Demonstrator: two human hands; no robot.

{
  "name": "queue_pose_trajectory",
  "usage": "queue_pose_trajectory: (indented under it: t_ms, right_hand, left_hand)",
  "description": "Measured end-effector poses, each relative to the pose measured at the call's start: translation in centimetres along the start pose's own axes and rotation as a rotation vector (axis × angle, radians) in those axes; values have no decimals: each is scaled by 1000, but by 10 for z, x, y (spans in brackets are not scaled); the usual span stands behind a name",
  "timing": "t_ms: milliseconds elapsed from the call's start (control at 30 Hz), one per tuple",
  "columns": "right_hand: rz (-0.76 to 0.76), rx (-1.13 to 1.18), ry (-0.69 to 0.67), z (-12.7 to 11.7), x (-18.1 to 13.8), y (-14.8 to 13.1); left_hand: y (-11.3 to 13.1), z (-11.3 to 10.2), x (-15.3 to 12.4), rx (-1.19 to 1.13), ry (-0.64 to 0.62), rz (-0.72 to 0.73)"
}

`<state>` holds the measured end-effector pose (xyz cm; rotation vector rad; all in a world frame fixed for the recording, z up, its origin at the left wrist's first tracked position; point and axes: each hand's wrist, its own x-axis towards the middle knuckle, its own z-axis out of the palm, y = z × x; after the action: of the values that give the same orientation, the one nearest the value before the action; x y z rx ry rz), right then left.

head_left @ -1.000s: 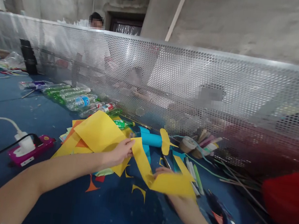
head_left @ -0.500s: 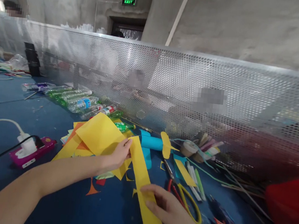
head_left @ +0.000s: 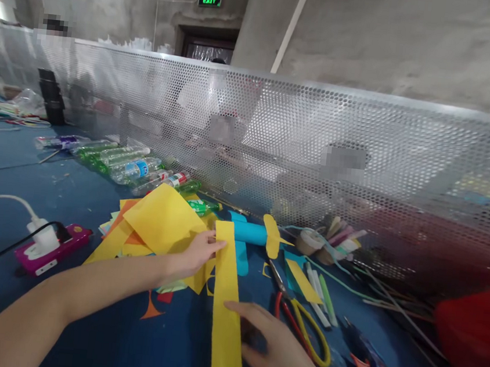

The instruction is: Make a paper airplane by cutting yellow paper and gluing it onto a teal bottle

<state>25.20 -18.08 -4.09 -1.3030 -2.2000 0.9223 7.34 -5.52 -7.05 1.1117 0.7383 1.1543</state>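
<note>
A long yellow paper strip [head_left: 226,321] runs from the middle of the view down to the bottom edge. My left hand [head_left: 200,252] pinches its far end, closed with the thumb on top. Lower down, my right hand [head_left: 272,341] is open at the strip's right edge, its index finger lying over the paper and the thumb apart. Just beyond the strip lies a blue paper model plane [head_left: 251,234] with a yellow cross-piece on its right end. Scissors [head_left: 287,302] with red and yellow handles rest right of the strip, partly behind my right hand.
Yellow and orange paper sheets [head_left: 162,218] are piled on the left, with paper scraps nearby. A purple power strip [head_left: 51,251] sits farther left. Plastic bottles [head_left: 135,169] line the perforated metal divider [head_left: 285,129]. Glue sticks [head_left: 324,300] and a glue gun [head_left: 372,366] lie right.
The strip's near end has swung left, so it lies straighter. My right hand has shifted slightly left along with it. My left hand keeps hold of the far end.
</note>
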Motion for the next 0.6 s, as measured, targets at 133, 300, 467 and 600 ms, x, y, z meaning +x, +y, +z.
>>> queue_pose_trajectory:
  t_ms: [133, 300, 467, 600]
  right_hand:
    - [-262, -541, 158, 9, 3, -2]
    - [-456, -718, 95, 10, 2, -8]
    - [-316, -383, -46, 9, 5, -5]
    - [-8, -28, 239, 11, 10, 7]
  left_hand:
    - [2, 2, -2, -7, -24, -18]
    - [0, 3, -2, 53, -58, 4]
    - [2, 2, -3, 244, -36, 15]
    - [2, 3, -4, 269, -107, 16]
